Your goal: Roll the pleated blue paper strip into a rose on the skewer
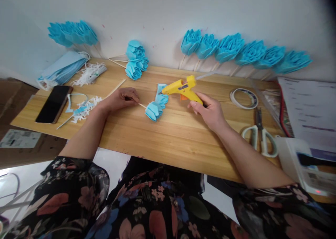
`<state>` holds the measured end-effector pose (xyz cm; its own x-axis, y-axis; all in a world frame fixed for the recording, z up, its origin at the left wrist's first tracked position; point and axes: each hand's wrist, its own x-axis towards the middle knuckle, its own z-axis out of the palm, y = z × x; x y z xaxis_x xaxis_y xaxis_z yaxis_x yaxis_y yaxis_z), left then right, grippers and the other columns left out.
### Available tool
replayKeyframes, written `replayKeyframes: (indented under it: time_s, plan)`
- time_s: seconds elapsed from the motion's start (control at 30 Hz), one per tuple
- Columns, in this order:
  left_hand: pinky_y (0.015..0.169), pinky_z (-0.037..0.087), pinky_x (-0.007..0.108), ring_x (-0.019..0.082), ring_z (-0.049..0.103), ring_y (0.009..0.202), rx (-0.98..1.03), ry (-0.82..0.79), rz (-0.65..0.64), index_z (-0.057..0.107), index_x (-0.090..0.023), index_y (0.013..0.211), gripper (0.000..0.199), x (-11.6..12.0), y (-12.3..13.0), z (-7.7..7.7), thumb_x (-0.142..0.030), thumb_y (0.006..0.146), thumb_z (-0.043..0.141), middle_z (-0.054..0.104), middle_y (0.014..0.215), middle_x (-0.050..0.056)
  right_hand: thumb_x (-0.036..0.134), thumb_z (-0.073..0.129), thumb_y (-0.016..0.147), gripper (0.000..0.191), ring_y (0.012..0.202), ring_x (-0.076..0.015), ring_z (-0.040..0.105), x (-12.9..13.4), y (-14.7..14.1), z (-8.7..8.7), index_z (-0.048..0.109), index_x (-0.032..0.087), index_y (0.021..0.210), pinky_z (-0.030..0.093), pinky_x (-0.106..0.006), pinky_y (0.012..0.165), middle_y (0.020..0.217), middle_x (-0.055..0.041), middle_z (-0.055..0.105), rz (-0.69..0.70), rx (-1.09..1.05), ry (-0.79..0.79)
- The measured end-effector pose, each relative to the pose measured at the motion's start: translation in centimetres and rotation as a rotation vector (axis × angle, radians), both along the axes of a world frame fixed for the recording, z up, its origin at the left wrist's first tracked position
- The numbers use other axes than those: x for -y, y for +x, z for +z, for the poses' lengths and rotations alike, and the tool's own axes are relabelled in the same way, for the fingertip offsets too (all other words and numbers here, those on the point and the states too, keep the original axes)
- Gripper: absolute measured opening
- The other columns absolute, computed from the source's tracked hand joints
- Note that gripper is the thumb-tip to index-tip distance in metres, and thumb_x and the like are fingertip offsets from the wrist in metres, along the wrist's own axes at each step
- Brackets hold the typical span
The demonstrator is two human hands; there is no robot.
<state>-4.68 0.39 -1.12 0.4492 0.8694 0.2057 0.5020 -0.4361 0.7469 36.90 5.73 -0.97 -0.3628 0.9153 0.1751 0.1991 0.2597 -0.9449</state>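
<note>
My left hand [123, 98] is closed on a thin wooden stick [142, 105], pinched between thumb and fingers. On the stick's other end is a partly wrapped blue flower [153, 111], lying on the table with a petal-cut blue strip [161, 90] stretching away from it. My right hand [208, 109] is wrapped around the handle of a yellow glue gun [181, 87]. Its nozzle points left, close over the strip; whether it touches cannot be made out. A clear glue stick [207, 75] juts from the gun's back.
Finished blue flowers [228, 47] lean along the wall, more [135, 58] lying left of centre. At left are face masks [64, 69], a phone [54, 104] and white scraps [89, 73]. A tape roll [244, 98], scissors [259, 134] and a white box [294, 162] stand right.
</note>
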Motion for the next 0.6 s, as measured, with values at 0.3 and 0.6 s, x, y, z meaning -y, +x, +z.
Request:
replayKeyframes:
  time_s: [0.3,0.6]
  plan:
    - [0.083,0.061,0.029,0.019,0.077,0.089,0.013,0.013,0.004,0.091,-0.022,0.096,0.042,-0.1,0.1,0.0,-0.062,0.104,0.085,0.083,0.099,0.011,0.054,0.094,0.079,0.045,0.055,-0.0084,0.044,-0.4,-0.1,1.3,0.085,0.023,0.110,0.032,-0.028,0.053,0.073,0.0030,0.070,-0.023,-0.186,-0.215]
    - [0.082,0.059,0.026,0.018,0.077,0.090,0.015,-0.011,0.002,0.091,-0.020,0.097,0.041,0.1,0.3,0.1,-0.060,0.106,0.083,0.083,0.101,0.012,0.057,0.090,0.085,0.041,0.054,-0.0087,0.044,-0.2,0.2,0.9,0.088,0.023,0.109,0.031,-0.028,0.052,0.072,0.0017,0.071,0.009,-0.131,-0.190]
